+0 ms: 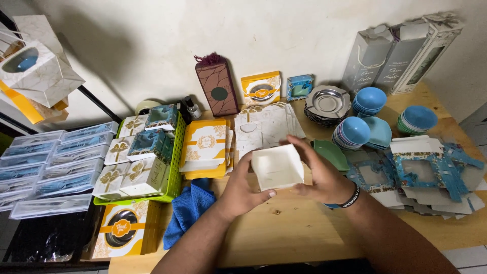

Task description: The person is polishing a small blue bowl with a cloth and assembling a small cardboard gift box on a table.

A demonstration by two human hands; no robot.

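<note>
Both my hands hold a small white cardboard box [277, 166], open at the top, above the wooden table [284, 228]. My left hand [242, 189] grips its left side and lower edge. My right hand [319, 175] wraps the right side, with a black wristband on the wrist. A stack of flat white box blanks [266, 127] lies just beyond the box. A green leaf-shaped dish [331, 153] sits right behind my right hand.
A green basket [176, 157] of small gift boxes stands at left, beside yellow-and-white boxes [205, 147] and a blue cloth [188, 205]. Stacked blue bowls [353, 133], metal plates [328, 103] and flat blue box blanks [431, 170] fill the right. Clear cutlery packs [50, 162] lie at far left.
</note>
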